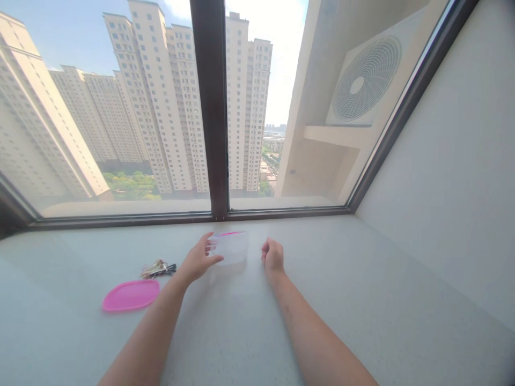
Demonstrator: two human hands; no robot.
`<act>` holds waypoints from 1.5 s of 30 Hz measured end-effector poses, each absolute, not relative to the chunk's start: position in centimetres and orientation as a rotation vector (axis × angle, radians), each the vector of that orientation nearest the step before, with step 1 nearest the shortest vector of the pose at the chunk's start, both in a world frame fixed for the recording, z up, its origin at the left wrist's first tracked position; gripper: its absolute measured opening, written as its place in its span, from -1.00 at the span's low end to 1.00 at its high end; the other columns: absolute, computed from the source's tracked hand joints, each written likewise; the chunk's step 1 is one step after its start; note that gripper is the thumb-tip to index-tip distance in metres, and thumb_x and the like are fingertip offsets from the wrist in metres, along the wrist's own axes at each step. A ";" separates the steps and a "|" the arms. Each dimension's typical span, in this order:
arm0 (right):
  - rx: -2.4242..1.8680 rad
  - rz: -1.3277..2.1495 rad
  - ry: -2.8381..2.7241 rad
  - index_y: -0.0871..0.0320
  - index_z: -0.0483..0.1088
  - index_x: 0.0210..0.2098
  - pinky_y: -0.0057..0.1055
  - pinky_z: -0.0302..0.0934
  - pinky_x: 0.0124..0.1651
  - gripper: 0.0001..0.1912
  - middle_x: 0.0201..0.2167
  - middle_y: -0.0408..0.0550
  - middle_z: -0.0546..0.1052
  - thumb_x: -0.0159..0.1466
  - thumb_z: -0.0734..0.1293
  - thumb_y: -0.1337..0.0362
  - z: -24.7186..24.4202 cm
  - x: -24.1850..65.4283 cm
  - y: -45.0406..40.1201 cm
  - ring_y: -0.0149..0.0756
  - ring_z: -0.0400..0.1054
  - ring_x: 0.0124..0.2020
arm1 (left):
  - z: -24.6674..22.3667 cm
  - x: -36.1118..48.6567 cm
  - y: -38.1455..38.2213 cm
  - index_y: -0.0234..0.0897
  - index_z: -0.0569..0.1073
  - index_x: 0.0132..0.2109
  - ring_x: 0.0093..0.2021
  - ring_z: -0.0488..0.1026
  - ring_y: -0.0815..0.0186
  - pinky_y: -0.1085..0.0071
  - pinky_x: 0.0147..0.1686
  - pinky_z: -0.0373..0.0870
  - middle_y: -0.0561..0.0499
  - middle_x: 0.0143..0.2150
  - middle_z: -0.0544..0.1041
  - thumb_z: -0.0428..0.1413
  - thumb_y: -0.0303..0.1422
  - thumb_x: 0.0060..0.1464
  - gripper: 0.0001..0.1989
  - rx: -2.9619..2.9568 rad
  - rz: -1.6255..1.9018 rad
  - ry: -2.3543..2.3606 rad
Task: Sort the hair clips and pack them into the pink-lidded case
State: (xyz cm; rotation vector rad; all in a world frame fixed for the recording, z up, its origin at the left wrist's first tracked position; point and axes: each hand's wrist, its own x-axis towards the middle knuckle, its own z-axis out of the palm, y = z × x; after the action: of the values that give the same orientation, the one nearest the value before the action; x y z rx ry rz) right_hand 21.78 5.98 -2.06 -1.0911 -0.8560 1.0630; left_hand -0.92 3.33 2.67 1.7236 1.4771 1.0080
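Observation:
A clear plastic container [230,250] stands on the white sill near the window frame, with something pink showing at its top edge. Around its left side curl the fingers of my left hand [200,258], the thumb lying across the front. My right hand [273,254] is closed in a loose fist just right of the container, apart from it; whatever may be inside the fingers is hidden. Left of my left forearm lies a flat pink lid [132,296]. Just behind the lid sits a small bundle [157,268] of pale and black pieces, too small to make out clearly.
The white sill [378,305] stretches out under both arms. A dark window frame [215,134] with a thick upright bar runs along the back. At the right rises a plain white wall [450,161]. Tall buildings and an air-conditioner unit [360,80] are outside the glass.

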 end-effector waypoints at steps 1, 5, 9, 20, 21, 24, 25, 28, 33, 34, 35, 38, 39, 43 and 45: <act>-1.104 1.030 -0.817 0.12 0.14 -0.71 -0.51 -0.20 -0.72 -0.64 -0.84 -0.24 0.11 0.14 0.10 0.11 -2.1 22.0 6.1 -0.50 -0.08 -0.79 | 2.6 -0.3 3.3 -0.33 0.18 0.19 0.00 0.43 0.07 0.12 -0.01 0.35 -0.27 -0.01 0.46 0.25 -0.27 -0.20 -0.22 1.735 1.013 1.462; -1.126 0.984 -0.748 0.11 0.14 -0.69 -0.51 -0.18 -0.73 -0.67 -0.83 -0.25 0.13 0.13 0.12 0.12 -2.2 22.3 6.4 -0.49 -0.05 -0.79 | 2.3 0.8 3.3 -0.30 0.17 0.20 0.02 0.42 0.04 0.08 0.00 0.33 -0.28 0.04 0.44 0.24 -0.24 -0.17 -0.22 1.800 0.965 1.444; -1.128 1.001 -0.765 0.12 0.17 -0.70 -0.51 -0.15 -0.73 -0.69 -0.83 -0.24 0.15 0.11 0.17 0.15 -2.2 22.2 6.2 -0.48 -0.01 -0.79 | 2.7 0.2 2.9 -0.32 0.05 0.26 0.08 0.38 0.03 0.08 0.03 0.30 -0.32 0.12 0.37 0.21 -0.17 -0.13 -0.14 1.878 0.875 1.504; -1.140 0.993 -0.758 0.13 0.18 -0.71 -0.51 -0.14 -0.73 -0.70 -0.83 -0.23 0.17 0.10 0.18 0.19 -1.8 22.3 5.9 -0.48 0.01 -0.79 | 3.9 -13.0 1.0 -0.29 0.44 -0.02 0.06 0.38 0.00 0.18 0.06 0.26 -0.15 0.05 0.47 0.01 -0.03 0.02 -0.50 2.022 0.686 2.154; -1.142 0.994 -0.759 0.13 0.18 -0.71 -0.51 -0.14 -0.72 -0.71 -0.83 -0.24 0.17 0.10 0.18 0.19 -1.7 22.3 5.9 -0.49 0.01 -0.79 | 3.5 -14.3 0.8 -0.28 0.43 0.00 0.06 0.37 -0.01 0.17 0.05 0.26 -0.15 0.05 0.47 -0.01 -0.02 0.03 -0.48 1.973 0.653 2.216; -1.150 0.996 -0.762 0.14 0.19 -0.72 -0.51 -0.15 -0.72 -0.70 -0.83 -0.23 0.17 0.10 0.19 0.20 -1.5 22.3 5.8 -0.49 0.00 -0.79 | 2.0 -16.7 0.3 -0.30 0.32 0.14 0.11 0.33 -0.04 0.12 0.05 0.24 -0.21 0.13 0.40 -0.10 0.03 0.08 -0.38 1.855 0.512 2.284; -1.152 0.997 -0.765 0.14 0.19 -0.72 -0.51 -0.15 -0.72 -0.70 -0.83 -0.23 0.17 0.10 0.19 0.19 -1.5 22.4 5.7 -0.49 0.01 -0.79 | 1.5 -17.0 0.2 -0.33 0.29 0.17 0.15 0.29 -0.05 0.10 0.07 0.22 -0.24 0.17 0.35 -0.11 0.03 0.09 -0.35 1.849 0.478 2.278; -1.156 1.000 -0.777 0.15 0.21 -0.71 -0.51 -0.14 -0.72 -0.69 -0.83 -0.23 0.18 0.10 0.20 0.18 -1.4 22.4 5.7 -0.50 0.01 -0.78 | 0.3 -16.8 0.2 -0.30 0.22 0.22 0.30 0.01 -0.04 0.03 0.18 0.02 -0.19 0.29 0.17 -0.13 0.02 0.09 -0.33 1.884 0.375 2.269; -1.159 1.001 -0.798 0.16 0.23 -0.71 -0.52 -0.13 -0.72 -0.69 -0.82 -0.23 0.19 0.10 0.21 0.18 -1.6 22.5 5.7 -0.50 0.02 -0.78 | 0.1 -14.4 -0.2 -0.22 0.19 0.23 0.34 -0.11 0.01 0.00 0.22 -0.12 -0.13 0.34 0.07 -0.13 -0.03 0.12 -0.39 1.954 0.352 2.142; -1.161 0.999 -0.799 0.16 0.23 -0.71 -0.52 -0.13 -0.72 -0.70 -0.82 -0.22 0.19 0.10 0.21 0.18 -1.6 22.5 5.7 -0.50 0.01 -0.78 | 0.1 -13.7 -0.4 -0.25 0.18 0.24 0.34 -0.11 0.04 0.03 0.22 -0.12 -0.15 0.34 0.07 -0.15 -0.04 0.13 -0.40 1.981 0.370 2.093; -1.163 0.998 -0.801 0.16 0.23 -0.71 -0.51 -0.13 -0.72 -0.70 -0.82 -0.22 0.20 0.10 0.20 0.18 -1.6 22.5 5.8 -0.49 0.02 -0.78 | 0.2 -13.0 -0.6 -0.27 0.17 0.24 0.34 -0.09 0.07 0.07 0.23 -0.12 -0.16 0.33 0.08 -0.16 -0.05 0.14 -0.40 2.012 0.383 2.044; -1.160 0.992 -0.808 0.15 0.22 -0.70 -0.51 -0.13 -0.71 -0.70 -0.82 -0.21 0.20 0.10 0.20 0.18 -1.6 22.5 5.7 -0.49 0.02 -0.78 | 0.2 -10.5 -1.1 -0.21 0.20 0.22 0.33 -0.04 0.10 0.11 0.24 -0.11 -0.14 0.32 0.13 -0.11 -0.08 0.14 -0.44 2.124 0.424 1.901; -1.156 0.991 -0.812 0.15 0.22 -0.70 -0.51 -0.13 -0.71 -0.70 -0.82 -0.21 0.20 0.10 0.20 0.17 -1.6 22.5 5.7 -0.49 0.01 -0.77 | 0.2 -9.7 -1.3 -0.20 0.23 0.21 0.32 -0.01 0.09 0.11 0.24 -0.09 -0.14 0.31 0.15 -0.09 -0.09 0.14 -0.46 2.157 0.435 1.871; -1.115 0.990 -0.857 0.17 0.24 -0.64 -0.52 -0.10 -0.69 -0.74 -0.76 -0.21 0.21 0.08 0.21 0.16 -1.5 22.5 5.6 -0.47 0.06 -0.73 | 0.1 -7.0 -1.8 -0.27 0.29 0.17 0.30 0.04 0.04 0.12 0.21 0.03 -0.20 0.28 0.19 -0.07 -0.10 0.14 -0.48 2.214 0.470 1.885; -1.085 0.977 -0.892 0.19 0.31 -0.52 -0.52 -0.02 -0.64 -0.84 -0.65 -0.17 0.31 0.03 0.23 0.21 -1.5 22.6 5.5 -0.42 0.17 -0.64 | 0.1 -6.0 -2.0 -0.32 0.30 0.15 0.27 0.10 0.04 0.14 0.19 0.08 -0.24 0.27 0.20 -0.10 -0.10 0.15 -0.48 2.240 0.479 1.865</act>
State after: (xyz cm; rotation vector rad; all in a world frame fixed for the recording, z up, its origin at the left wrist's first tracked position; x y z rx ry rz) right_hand 22.56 5.55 -1.53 -1.0849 -0.8916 0.9771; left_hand -5.99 -2.05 0.08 2.2403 1.8653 0.4790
